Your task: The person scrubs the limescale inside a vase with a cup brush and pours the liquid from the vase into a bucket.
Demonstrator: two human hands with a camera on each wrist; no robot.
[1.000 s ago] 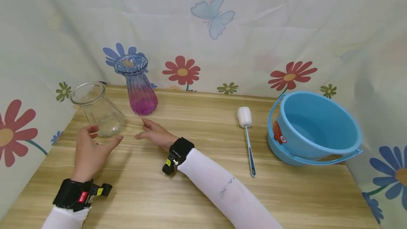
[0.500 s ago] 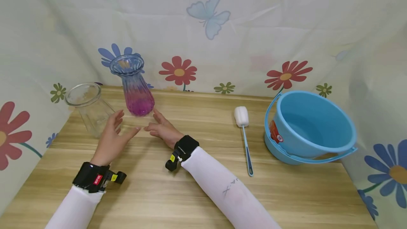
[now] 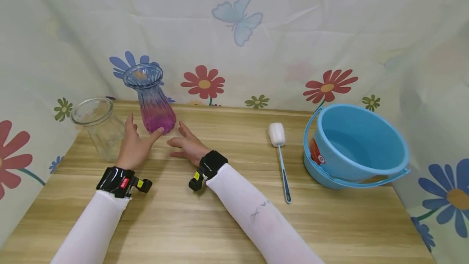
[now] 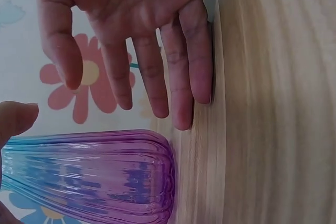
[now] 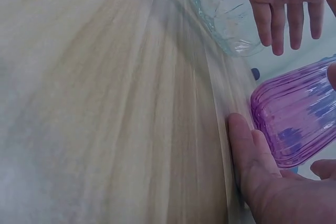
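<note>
The pink-and-blue vase [image 3: 156, 105] stands upright near the back edge of the tabletop [image 3: 234, 133], towards its back left corner, with both hands just in front of its base. The left hand [image 3: 135, 146] is spread, thumb well away from the fingers; its thumb tip covers a little of the vase's foot in the head view, and I cannot tell whether they touch. The right hand [image 3: 189, 146] is also spread, thumb and fingers parted, just right of the base. Both wrist views cut off the vase's top. A clear vase [image 3: 104, 137] stands nearer the left edge, its lower right side partly hidden by the left hand and its outline faint against the wood. Right of the middle lies a white-headed brush [image 3: 285, 182]; near the right edge stands a blue bucket [image 3: 332, 163], its underside out of sight. The bucket's red sticker [image 3: 316, 151] bears print too small to read, as does the red tag [image 3: 124, 182] on the left wristband [image 3: 110, 180]. The right sleeve [image 3: 238, 199] carries dark handwriting in which an A and an X can be made out.
</note>
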